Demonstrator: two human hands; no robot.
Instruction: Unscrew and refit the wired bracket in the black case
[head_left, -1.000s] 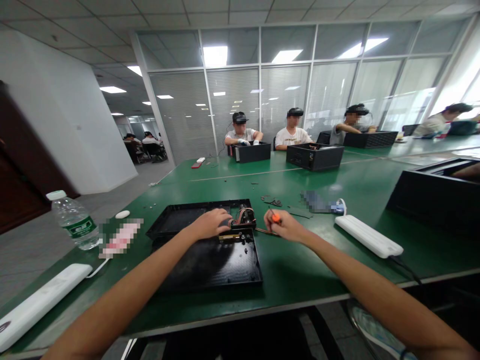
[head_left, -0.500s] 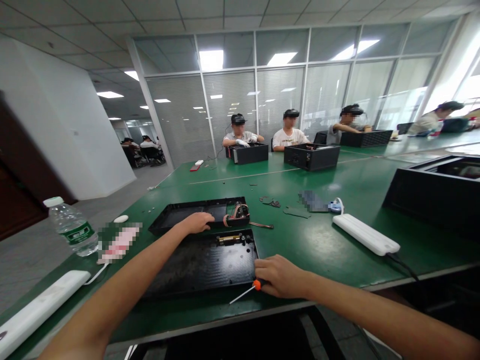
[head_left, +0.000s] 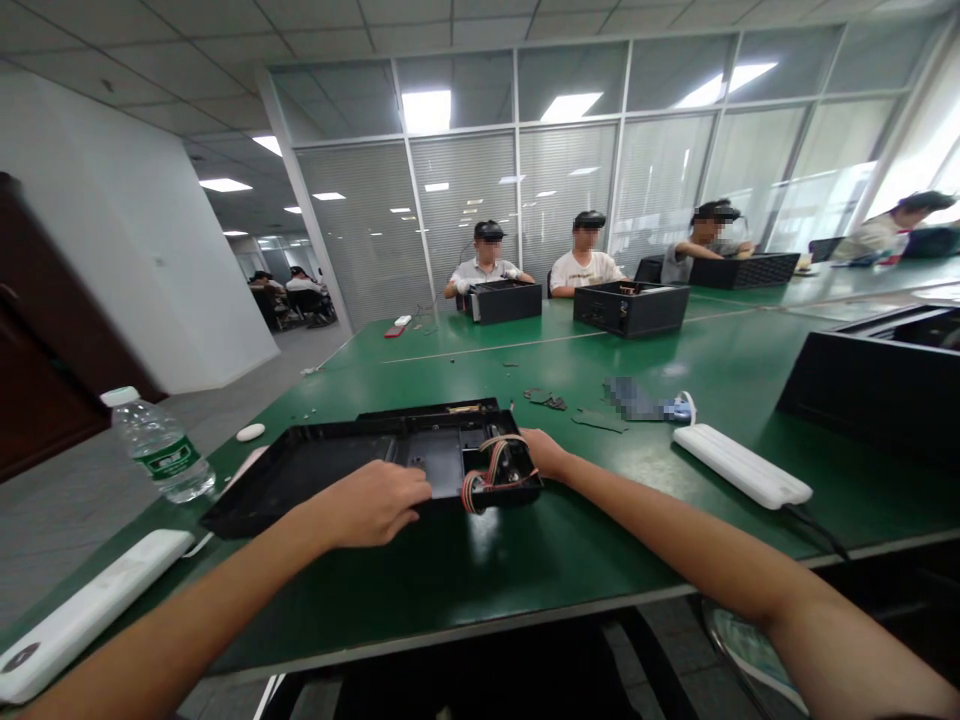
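Observation:
A shallow black casing panel (head_left: 300,470), with raised rims and a bundle of striped wires (head_left: 495,465) at its right end, lies tilted across the near part of the green table. My left hand (head_left: 375,503) is closed on its near rim, thumb below and fingers over the edge. Behind it a second black panel (head_left: 427,410) shows only as a strip. My right hand (head_left: 546,455) reaches past the wired panel's right end; its fingers are hidden behind that corner, close to the second panel. The screwdriver seen earlier is out of sight.
A water bottle (head_left: 166,450) and a white power strip (head_left: 97,610) stand on the left. Another power strip (head_left: 739,465), thin dark scraps (head_left: 544,398) and a large black case (head_left: 870,380) are on the right. Co-workers with black cases sit opposite.
The wired panel has come nearer, in front of the other one, which has gone to the back. My left hand moved closer to me; my right hand moved away, its orange-collared screwdriver now unseen.

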